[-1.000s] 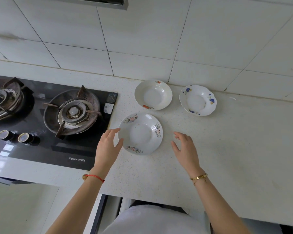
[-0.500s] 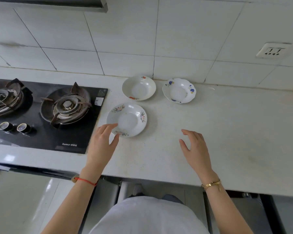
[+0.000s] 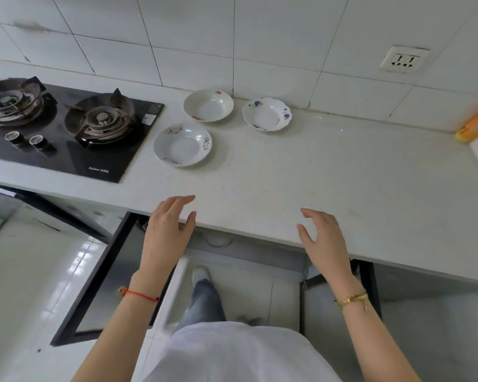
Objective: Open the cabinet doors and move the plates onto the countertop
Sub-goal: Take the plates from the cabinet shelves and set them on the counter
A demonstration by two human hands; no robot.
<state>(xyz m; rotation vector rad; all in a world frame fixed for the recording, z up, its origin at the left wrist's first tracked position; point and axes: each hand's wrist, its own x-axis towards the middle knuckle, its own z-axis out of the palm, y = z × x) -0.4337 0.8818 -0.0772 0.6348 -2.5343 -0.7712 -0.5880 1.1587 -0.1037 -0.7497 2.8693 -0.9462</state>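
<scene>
White tiled wall backs a pale speckled bench (image 3: pixel 329 175), with a black gas hob (image 3: pixel 66 128) at its left end. Three plates already sit on it: a pink-flowered plate (image 3: pixel 182 145) just beside the hob, a red-flowered plate (image 3: pixel 208 105) and a blue-flowered plate (image 3: pixel 267 114) near the wall. Both hands hover empty, fingers spread, the left hand (image 3: pixel 167 235) and right hand (image 3: pixel 324 238) over the bench's front edge. Below, the left cabinet door (image 3: pixel 94 285) stands open; stooping for more plates risks a knock against it or the bench edge.
</scene>
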